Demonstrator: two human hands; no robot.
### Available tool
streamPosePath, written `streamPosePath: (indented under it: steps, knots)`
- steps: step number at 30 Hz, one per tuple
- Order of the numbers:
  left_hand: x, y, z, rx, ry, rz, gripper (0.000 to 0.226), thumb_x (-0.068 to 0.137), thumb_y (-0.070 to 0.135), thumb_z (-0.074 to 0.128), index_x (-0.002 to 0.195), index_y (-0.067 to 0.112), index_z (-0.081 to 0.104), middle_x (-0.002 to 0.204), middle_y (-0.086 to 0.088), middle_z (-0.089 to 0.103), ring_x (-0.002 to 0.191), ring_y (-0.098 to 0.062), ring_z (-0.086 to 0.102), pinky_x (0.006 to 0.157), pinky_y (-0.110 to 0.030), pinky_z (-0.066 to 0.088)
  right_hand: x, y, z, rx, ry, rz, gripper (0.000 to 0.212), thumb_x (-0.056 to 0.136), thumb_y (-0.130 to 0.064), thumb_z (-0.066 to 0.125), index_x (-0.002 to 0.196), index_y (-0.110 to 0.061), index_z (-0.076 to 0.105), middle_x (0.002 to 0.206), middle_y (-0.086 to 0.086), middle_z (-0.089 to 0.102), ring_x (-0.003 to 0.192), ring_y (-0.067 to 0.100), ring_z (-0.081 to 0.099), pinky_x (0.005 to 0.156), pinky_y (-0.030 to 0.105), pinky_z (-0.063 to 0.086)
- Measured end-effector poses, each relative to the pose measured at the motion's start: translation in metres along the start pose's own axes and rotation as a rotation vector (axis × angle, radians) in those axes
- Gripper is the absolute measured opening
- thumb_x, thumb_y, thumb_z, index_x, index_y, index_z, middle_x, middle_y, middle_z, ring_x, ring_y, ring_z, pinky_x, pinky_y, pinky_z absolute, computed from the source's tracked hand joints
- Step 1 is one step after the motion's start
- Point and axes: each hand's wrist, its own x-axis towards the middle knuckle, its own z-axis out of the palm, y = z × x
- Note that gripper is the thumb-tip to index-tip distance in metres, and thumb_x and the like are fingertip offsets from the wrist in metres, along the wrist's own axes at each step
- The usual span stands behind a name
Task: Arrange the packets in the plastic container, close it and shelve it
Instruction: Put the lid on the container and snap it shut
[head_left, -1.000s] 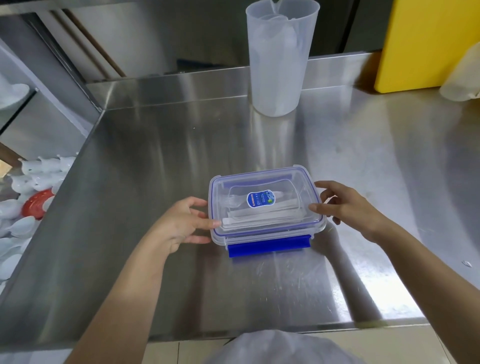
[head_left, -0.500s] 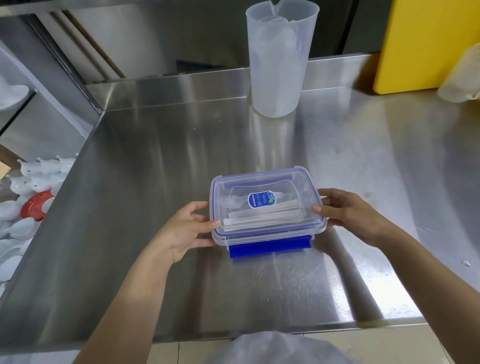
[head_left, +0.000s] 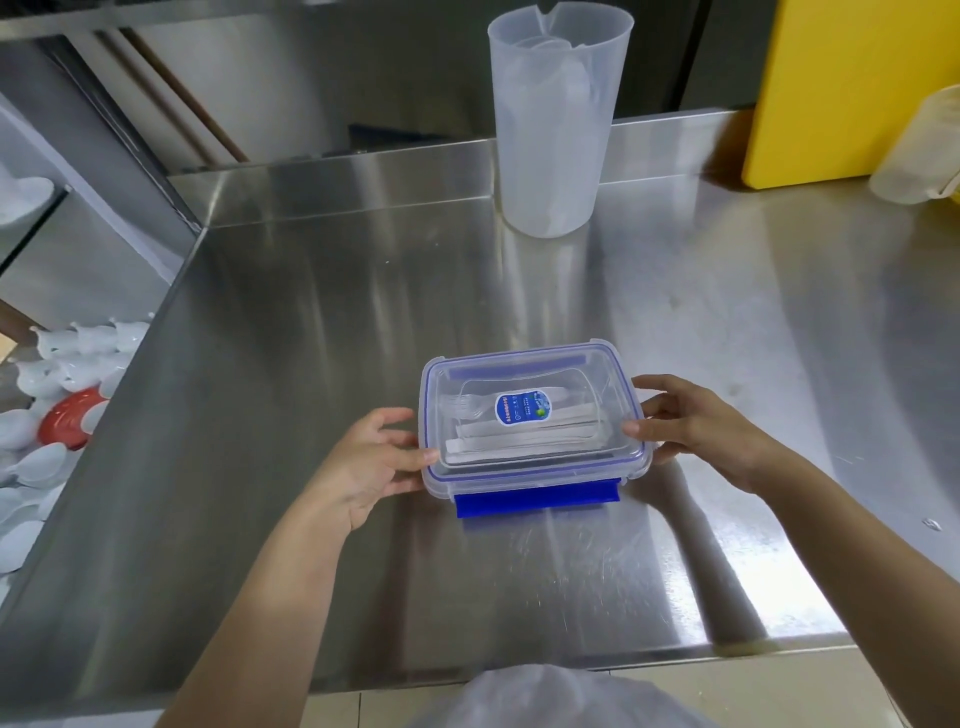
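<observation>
While both hands grip the plastic container (head_left: 532, 415) near the counter's (head_left: 311, 364) front edge, left hand (head_left: 371, 460) and right hand (head_left: 693, 423) fingers curl half-closed against its sides; blue lid label (head_left: 522, 408) unreadable.

steel counter (head_left: 363, 312), yellow panel (head_left: 852, 78), tiled floor (head_left: 779, 686)

the plastic container (head_left: 532, 426) sits on the steel counter (head_left: 291, 395), near its front edge and about midway across. its lid (head_left: 524, 382) lies on top, with a label (head_left: 521, 408) at the lid's centre, and the packets (head_left: 519, 439) lie flat inside. a latch flap (head_left: 535, 503) sticks out from the container's near side onto the counter. the left hand (head_left: 363, 462) touches the container's left end, the right hand (head_left: 696, 426) its right end. well behind the container, by the counter's back rim, stands a tall jug (head_left: 556, 124). right of the jug, a board (head_left: 852, 88) leans upright at the back, with another vessel (head_left: 919, 150) just before it at the far right. off the counter's left edge, lower down, lie spoons (head_left: 57, 364).
</observation>
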Motion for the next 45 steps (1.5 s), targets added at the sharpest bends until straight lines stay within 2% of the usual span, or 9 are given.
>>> streamPosePath:
  steps: [4, 9, 12, 15, 18, 21, 31, 37, 45]
  knots:
    - [0.011, 0.003, -0.009, -0.020, 0.142, 0.084, 0.048, 0.076, -0.006, 0.069, 0.118, 0.010, 0.051, 0.112, -0.010, 0.064, 0.095, -0.022, 0.063, 0.078, -0.034, 0.051, -0.001, 0.000, 0.003, -0.064, -0.023, 0.001, 0.037, 0.074, -0.030, 0.073, 0.095, -0.003, 0.057, 0.067, 0.012, 0.072, 0.054, 0.024, 0.065, 0.049, 0.032, 0.047]
    - [0.024, 0.011, -0.007, 0.078, 0.517, 0.233, 0.044, 0.082, 0.019, 0.069, 0.121, 0.009, 0.051, 0.126, -0.010, 0.054, 0.100, -0.016, 0.055, 0.085, -0.025, 0.042, -0.003, -0.003, 0.005, -0.242, -0.353, 0.097, 0.041, 0.075, -0.036, 0.073, 0.071, 0.003, 0.061, 0.055, 0.012, 0.066, 0.048, 0.022, 0.056, 0.043, 0.024, 0.040]
    - [0.021, 0.013, -0.005, 0.007, 0.692, 0.112, 0.064, 0.084, 0.039, 0.065, 0.134, 0.011, 0.036, 0.144, -0.009, 0.029, 0.122, -0.024, 0.042, 0.096, -0.035, 0.035, 0.011, -0.005, -0.004, -0.101, 0.001, 0.039, 0.029, 0.080, -0.026, 0.068, 0.072, 0.001, 0.061, 0.047, 0.006, 0.051, 0.054, 0.020, 0.048, 0.045, 0.028, 0.033]
    - [0.003, 0.010, -0.003, -0.246, 0.423, -0.148, 0.084, 0.074, 0.041, 0.075, 0.139, 0.015, 0.029, 0.151, -0.007, 0.026, 0.132, -0.029, 0.032, 0.103, -0.051, 0.033, 0.022, -0.012, -0.009, 0.101, 0.194, 0.015, 0.024, 0.085, -0.024, 0.063, 0.084, 0.000, 0.061, 0.065, 0.010, 0.054, 0.055, 0.020, 0.047, 0.051, 0.030, 0.037]
    - [-0.016, -0.003, 0.002, -0.153, 0.089, -0.258, 0.095, 0.053, 0.048, 0.081, 0.132, 0.018, 0.039, 0.142, -0.010, 0.041, 0.121, -0.033, 0.046, 0.092, -0.057, 0.045, 0.028, -0.013, 0.006, 0.042, 0.057, 0.037, 0.027, 0.088, -0.023, 0.060, 0.099, 0.002, 0.064, 0.087, 0.013, 0.062, 0.073, 0.019, 0.058, 0.063, 0.027, 0.047]
    - [-0.029, -0.021, 0.009, 0.007, -0.005, -0.274, 0.095, 0.043, 0.058, 0.076, 0.121, 0.016, 0.044, 0.117, -0.014, 0.060, 0.094, -0.028, 0.065, 0.080, -0.049, 0.055, 0.031, -0.012, 0.031, -0.018, -0.083, 0.065, 0.027, 0.087, -0.027, 0.061, 0.107, -0.010, 0.065, 0.101, 0.008, 0.070, 0.086, 0.015, 0.066, 0.075, 0.022, 0.052]
    - [-0.019, -0.032, 0.032, -0.174, 0.174, -0.070, 0.025, 0.080, 0.033, 0.071, 0.093, 0.011, 0.067, 0.086, -0.005, 0.076, 0.078, -0.020, 0.071, 0.070, -0.037, 0.057, 0.035, -0.005, 0.058, -0.047, -0.191, 0.162, 0.053, 0.067, -0.039, 0.078, 0.110, -0.012, 0.062, 0.104, 0.008, 0.072, 0.094, 0.026, 0.069, 0.089, 0.039, 0.055]
    - [-0.005, -0.022, 0.037, -0.035, 0.423, 0.149, 0.015, 0.085, 0.024, 0.065, 0.082, 0.021, 0.051, 0.086, -0.001, 0.063, 0.074, -0.014, 0.062, 0.061, -0.027, 0.048, 0.027, -0.007, 0.074, -0.190, 0.054, 0.059, 0.054, 0.071, -0.045, 0.074, 0.107, -0.019, 0.043, 0.095, -0.005, 0.061, 0.080, 0.012, 0.064, 0.057, 0.019, 0.054]
    - [-0.008, -0.037, 0.052, 0.025, 0.333, 0.272, 0.032, 0.093, 0.028, 0.053, 0.124, 0.024, 0.045, 0.102, 0.011, 0.060, 0.087, 0.000, 0.059, 0.068, -0.022, 0.049, 0.009, -0.013, 0.087, -0.617, 0.144, -0.140, 0.054, 0.087, -0.055, 0.046, 0.125, -0.016, 0.039, 0.117, 0.003, 0.061, 0.093, 0.025, 0.065, 0.080, 0.043, 0.059]
